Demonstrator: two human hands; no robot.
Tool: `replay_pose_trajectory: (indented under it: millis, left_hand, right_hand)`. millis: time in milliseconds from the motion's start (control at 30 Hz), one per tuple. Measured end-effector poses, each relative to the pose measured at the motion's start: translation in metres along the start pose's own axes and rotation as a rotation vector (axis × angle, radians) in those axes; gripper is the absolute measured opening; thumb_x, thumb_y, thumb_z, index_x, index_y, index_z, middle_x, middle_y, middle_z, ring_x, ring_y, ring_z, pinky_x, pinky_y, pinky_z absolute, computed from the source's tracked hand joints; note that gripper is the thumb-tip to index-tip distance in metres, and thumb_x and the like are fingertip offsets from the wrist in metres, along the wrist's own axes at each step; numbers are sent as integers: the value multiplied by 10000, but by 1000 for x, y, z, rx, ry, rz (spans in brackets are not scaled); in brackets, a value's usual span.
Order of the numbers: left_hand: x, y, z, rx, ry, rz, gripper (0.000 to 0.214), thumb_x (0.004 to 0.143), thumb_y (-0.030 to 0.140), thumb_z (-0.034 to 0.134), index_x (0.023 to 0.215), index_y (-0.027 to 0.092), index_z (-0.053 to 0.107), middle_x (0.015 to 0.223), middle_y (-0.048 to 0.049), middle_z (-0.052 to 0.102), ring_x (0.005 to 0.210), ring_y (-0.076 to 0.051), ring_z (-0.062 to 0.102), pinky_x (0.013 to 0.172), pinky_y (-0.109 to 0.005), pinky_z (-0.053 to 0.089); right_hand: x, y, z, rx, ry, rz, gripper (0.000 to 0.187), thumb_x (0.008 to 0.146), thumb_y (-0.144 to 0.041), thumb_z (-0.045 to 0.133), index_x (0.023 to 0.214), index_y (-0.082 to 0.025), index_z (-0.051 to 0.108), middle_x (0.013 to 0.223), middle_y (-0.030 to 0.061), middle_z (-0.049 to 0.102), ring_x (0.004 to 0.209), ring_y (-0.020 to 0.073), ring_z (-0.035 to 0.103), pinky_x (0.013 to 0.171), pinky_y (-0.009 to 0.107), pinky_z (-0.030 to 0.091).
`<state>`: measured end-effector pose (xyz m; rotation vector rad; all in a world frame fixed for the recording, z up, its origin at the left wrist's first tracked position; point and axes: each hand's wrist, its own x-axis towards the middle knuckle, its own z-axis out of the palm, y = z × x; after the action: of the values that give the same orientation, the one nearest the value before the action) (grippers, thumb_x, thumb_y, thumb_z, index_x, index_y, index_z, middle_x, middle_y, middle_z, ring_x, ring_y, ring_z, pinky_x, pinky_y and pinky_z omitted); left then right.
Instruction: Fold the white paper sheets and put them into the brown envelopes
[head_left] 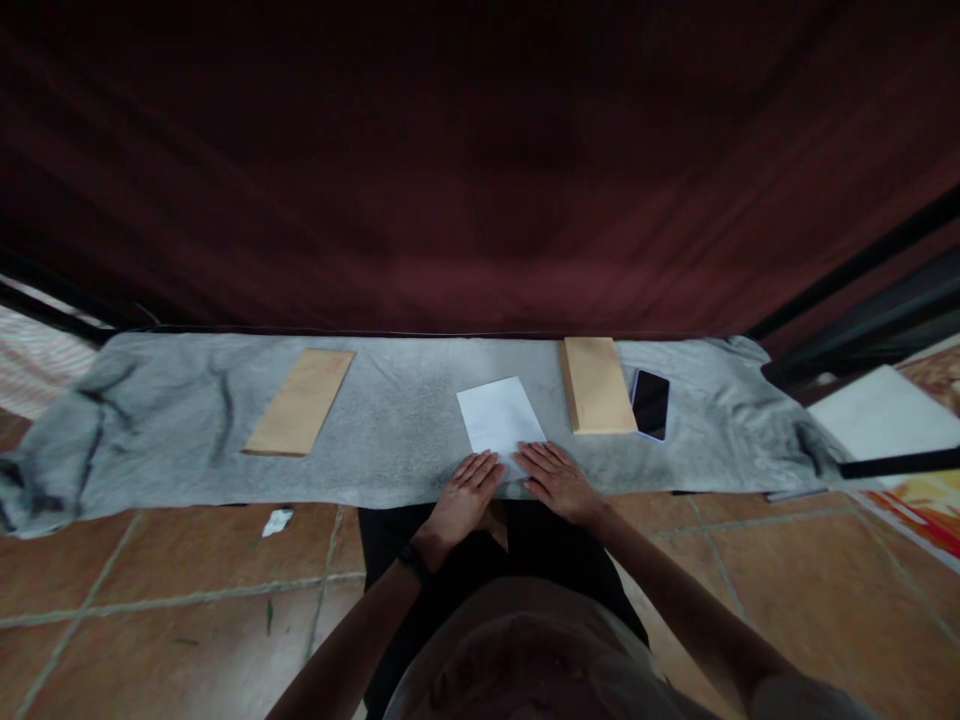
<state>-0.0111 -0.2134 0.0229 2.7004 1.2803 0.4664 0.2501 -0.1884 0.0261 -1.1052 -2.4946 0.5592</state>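
Observation:
A sheet of white paper (501, 412) lies on the grey cloth in front of me, slightly turned. My left hand (471, 490) rests with its fingers stretched over the sheet's near left corner. Across from it, my right hand (556, 482) lies flat on the near right part, fingers spread. Neither hand grips anything. To the right is a thick stack of brown envelopes (600, 385). A single flat brown envelope (301, 402) lies farther left, away from both hands.
A phone (650, 405) with a dark screen touches the envelope stack's right side. The narrow surface is draped in a wrinkled grey cloth (405, 420), with a dark red curtain (480, 200) behind it. A white board (889, 410) stands at far right. Crumpled white paper (277, 522) lies on the tiled floor.

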Motion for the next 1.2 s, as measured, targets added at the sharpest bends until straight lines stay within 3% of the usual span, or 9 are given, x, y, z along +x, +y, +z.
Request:
replay_pose_trajectory:
  millis: [233, 400, 600, 800, 1000, 1200]
  left_hand:
    - [-2, -1, -6, -168, 96, -119, 372, 987, 104, 435, 1260, 207, 665, 1322, -82, 699, 1288, -210, 617, 1114, -423, 509]
    - [-4, -1, -9, -255, 201, -256, 284, 1036, 236, 441, 1166, 227, 693, 1205, -64, 748, 1166, -210, 685, 1039, -401, 559]
    - [-2, -9, -7, -307, 301, -352, 266, 1031, 347, 476, 1062, 232, 714, 1112, -61, 769, 1090, -221, 706, 985, -424, 574]
    - [9, -17, -4, -325, 378, -523, 243, 1000, 356, 512, 956, 231, 716, 941, -52, 769, 949, -218, 721, 896, -394, 584]
    - [32, -24, -5, -321, 361, -712, 216, 985, 302, 519, 959, 215, 715, 907, -48, 764, 841, -194, 716, 779, -308, 557]
    - [55, -29, -14, -194, 209, -913, 250, 990, 323, 523, 996, 200, 740, 794, -54, 754, 678, -199, 690, 628, -275, 468]
  right_hand:
    - [-10, 12, -8, 181, 106, 88, 390, 1007, -215, 533, 1368, -322, 635, 1419, 30, 644, 1336, 219, 577, 1185, 503, 416]
    - [-5, 22, -7, 245, 197, 200, 274, 996, -237, 542, 1163, -292, 752, 1247, 53, 738, 1204, 246, 655, 1086, 494, 498]
    - [9, 29, -5, 295, 257, 291, 186, 972, -343, 596, 1001, -296, 774, 1024, 49, 777, 1012, 252, 704, 979, 449, 542]
    - [32, 34, 0, 238, 329, 393, 195, 955, -359, 579, 980, -267, 749, 981, 61, 769, 956, 261, 703, 935, 431, 548]
    - [64, 39, 5, 132, 359, 466, 228, 961, -376, 554, 968, -244, 740, 893, 72, 749, 890, 266, 683, 881, 394, 533]
    - [87, 42, 10, 77, 402, 500, 297, 986, -366, 528, 1182, -218, 696, 984, 85, 753, 930, 261, 666, 928, 411, 502]
